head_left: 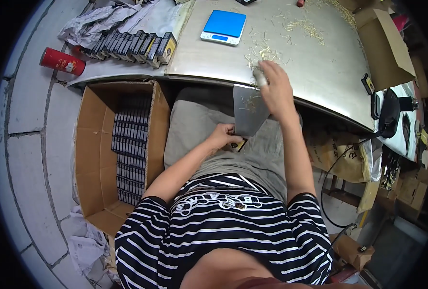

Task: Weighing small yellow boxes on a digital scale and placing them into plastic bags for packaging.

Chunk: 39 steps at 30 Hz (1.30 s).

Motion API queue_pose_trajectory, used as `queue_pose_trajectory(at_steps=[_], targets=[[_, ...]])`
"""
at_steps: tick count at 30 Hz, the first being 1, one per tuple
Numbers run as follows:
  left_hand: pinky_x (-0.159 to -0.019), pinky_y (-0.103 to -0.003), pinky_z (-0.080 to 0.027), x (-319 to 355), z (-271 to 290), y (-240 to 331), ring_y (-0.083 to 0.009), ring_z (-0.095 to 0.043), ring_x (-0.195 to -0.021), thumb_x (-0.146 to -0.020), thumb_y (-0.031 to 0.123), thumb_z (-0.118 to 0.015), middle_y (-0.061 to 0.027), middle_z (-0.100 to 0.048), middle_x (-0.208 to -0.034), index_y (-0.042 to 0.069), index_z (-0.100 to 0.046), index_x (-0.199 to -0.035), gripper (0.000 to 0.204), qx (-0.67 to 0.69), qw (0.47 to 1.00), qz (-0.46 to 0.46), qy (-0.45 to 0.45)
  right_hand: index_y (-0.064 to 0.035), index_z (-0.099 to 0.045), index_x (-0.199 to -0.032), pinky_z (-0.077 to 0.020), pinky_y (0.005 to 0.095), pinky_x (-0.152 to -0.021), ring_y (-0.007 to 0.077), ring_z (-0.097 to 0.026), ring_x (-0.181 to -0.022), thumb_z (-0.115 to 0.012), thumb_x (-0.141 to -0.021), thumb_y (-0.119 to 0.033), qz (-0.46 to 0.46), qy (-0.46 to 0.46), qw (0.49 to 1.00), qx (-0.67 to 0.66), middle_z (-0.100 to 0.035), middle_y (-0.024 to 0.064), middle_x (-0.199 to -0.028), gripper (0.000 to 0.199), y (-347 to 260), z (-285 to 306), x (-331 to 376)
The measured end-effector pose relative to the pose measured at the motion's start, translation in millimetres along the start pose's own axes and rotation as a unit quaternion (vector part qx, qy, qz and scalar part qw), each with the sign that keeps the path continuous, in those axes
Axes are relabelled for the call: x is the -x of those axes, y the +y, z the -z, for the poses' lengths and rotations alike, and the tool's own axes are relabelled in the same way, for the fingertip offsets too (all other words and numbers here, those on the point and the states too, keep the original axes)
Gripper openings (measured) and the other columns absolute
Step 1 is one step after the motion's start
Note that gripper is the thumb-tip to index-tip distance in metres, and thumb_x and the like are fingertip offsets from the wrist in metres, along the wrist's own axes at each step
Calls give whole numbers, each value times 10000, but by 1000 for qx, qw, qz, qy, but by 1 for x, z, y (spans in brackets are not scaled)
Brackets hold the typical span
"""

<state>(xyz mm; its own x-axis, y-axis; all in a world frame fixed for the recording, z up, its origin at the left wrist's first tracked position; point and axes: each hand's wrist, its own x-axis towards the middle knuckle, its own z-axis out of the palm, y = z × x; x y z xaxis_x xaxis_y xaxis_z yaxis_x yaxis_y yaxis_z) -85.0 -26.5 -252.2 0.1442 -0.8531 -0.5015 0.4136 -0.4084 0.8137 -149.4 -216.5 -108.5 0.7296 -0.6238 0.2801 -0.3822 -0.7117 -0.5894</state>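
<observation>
My right hand (275, 89) grips the handle of a metal scoop (246, 111) at the front edge of the steel table (320, 67). The scoop tilts down toward my lap and carries thin straw-coloured sticks. My left hand (222, 136) rests in my lap and holds a small dark box (238, 144) under the scoop's lip. Loose sticks (262, 52) lie scattered on the table just beyond my right hand.
A blue digital scale (223, 26) stands on the table. Several small dark boxes (132, 45) line up at the table's left, next to a red can (62, 61). A cardboard carton (122, 149) of stacked boxes stands on the floor to my left. More cartons (385, 48) sit right.
</observation>
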Motion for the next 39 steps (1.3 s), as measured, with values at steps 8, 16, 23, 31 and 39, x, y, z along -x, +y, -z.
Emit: queue_pose_trajectory(at_steps=[8,16,23,31,39], targets=[[-715,-257,-504,-1,0,-16,-106,-620,-842,-799,131,-712,-45,-672,-959,-19,-637,-1104,348,111,994,4,-14,-75,-505,-1305,-306,424,-1081,363,-389,-1304,-523,-921,-291,116,90,981,129,-380,186,-1440,441,25,-32,-43],[-641,-207,-455,7,3,-20,-68,-598,-776,-747,105,-743,-19,-675,-960,24,-634,-1139,415,107,993,25,-31,-22,-583,-1182,-393,394,-1025,329,-478,-1234,-530,-842,-44,64,-38,996,49,-551,165,-1272,345,-32,-7,44],[-771,-211,-505,-1,11,-27,-99,-622,-938,-725,-33,-704,-51,-650,-1098,9,-553,-1250,548,165,980,-1,-113,8,-627,-1114,-443,283,-939,217,-623,-1053,-435,-767,160,-28,-21,992,-122,-658,149,-1101,425,-16,27,95],[-829,-229,-504,2,4,-22,-117,-629,-943,-712,-108,-646,-67,-655,-1094,-17,-547,-1240,545,174,981,-5,-82,0,-567,-1202,-455,315,-958,234,-622,-1074,-399,-743,190,-62,-38,987,-143,-645,151,-1122,524,2,-29,147],[-839,-248,-502,3,1,-25,-133,-625,-956,-703,-112,-649,-72,-654,-1083,-14,-563,-1222,536,185,980,-14,-65,-28,-598,-1157,-476,403,-902,350,-602,-1047,-465,-756,107,-32,-121,988,-93,-631,192,-1104,443,7,-43,149]])
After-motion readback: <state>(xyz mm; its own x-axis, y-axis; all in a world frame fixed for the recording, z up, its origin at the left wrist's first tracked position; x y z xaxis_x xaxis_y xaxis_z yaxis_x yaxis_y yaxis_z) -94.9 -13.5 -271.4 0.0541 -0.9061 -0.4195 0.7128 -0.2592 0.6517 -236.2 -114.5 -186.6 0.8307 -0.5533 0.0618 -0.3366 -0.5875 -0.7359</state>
